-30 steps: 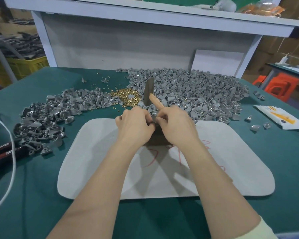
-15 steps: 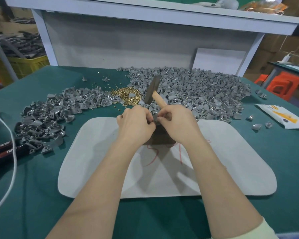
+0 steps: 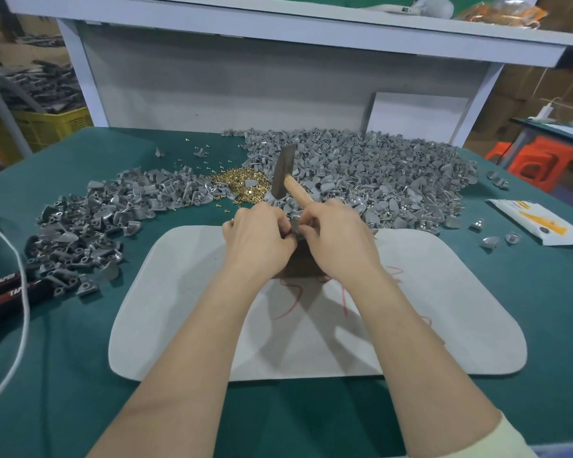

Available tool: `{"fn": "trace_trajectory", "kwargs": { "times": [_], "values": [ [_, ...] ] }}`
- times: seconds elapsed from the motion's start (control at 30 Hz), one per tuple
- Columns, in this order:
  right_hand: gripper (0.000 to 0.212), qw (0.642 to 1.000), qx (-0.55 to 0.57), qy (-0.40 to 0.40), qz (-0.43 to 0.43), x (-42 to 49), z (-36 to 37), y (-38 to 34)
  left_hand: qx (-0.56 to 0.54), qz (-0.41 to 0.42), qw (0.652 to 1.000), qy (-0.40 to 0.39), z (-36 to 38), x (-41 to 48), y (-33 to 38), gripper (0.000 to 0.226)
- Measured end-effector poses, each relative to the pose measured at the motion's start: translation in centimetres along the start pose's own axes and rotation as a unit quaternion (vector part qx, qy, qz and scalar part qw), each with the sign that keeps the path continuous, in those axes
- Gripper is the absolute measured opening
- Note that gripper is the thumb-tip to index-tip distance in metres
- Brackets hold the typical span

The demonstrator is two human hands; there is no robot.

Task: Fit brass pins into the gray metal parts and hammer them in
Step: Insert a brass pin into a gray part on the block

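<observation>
One gray part (image 3: 294,226), mostly hidden, sits at frame centre, pinched in your left hand (image 3: 258,241) above a dark block (image 3: 303,264). Your right hand (image 3: 339,241), close against the left, is wrapped round the hammer (image 3: 283,173), head pointing up. Just above lie heaped brass pins (image 3: 242,186), flanked by loose gray parts at upper right (image 3: 387,170) and left (image 3: 86,226). Underneath: pale mat (image 3: 427,325), green table (image 3: 63,375).

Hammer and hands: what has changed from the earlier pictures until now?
The hammer tilted slightly, the top of its head leaning right; the right hand still grips its handle. Nothing was taken or let go. Both hands stay together over the dark block, the left hand pinching a gray part. The piles did not move.
</observation>
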State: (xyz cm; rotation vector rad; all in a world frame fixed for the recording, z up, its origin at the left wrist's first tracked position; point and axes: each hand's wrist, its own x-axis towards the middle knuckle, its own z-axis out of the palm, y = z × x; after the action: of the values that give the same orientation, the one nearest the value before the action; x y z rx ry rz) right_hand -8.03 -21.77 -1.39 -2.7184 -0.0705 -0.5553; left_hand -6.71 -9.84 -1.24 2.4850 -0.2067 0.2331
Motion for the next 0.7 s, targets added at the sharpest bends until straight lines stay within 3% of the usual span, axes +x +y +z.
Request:
{"fn": "trace_trajectory", "kwargs": {
  "times": [0.17, 0.5, 0.7],
  "values": [
    [0.006, 1.000, -0.005, -0.026, 0.006, 0.3, -0.2, 0.0, 0.004, 0.009, 1.000, -0.004, -0.1, 0.0, 0.1, 0.014],
    [0.039, 0.995, -0.078, -0.068, -0.007, 1.2, -1.0, -1.2, 0.021, 0.032, 0.999, -0.014, -0.3, 0.0, 0.2, 0.007],
    [0.017, 0.996, 0.002, -0.080, 0.030, 0.8, -0.9, -0.4, 0.004, 0.022, 1.000, -0.005, -0.2, -0.1, 0.1, 0.009]
  ]
}}
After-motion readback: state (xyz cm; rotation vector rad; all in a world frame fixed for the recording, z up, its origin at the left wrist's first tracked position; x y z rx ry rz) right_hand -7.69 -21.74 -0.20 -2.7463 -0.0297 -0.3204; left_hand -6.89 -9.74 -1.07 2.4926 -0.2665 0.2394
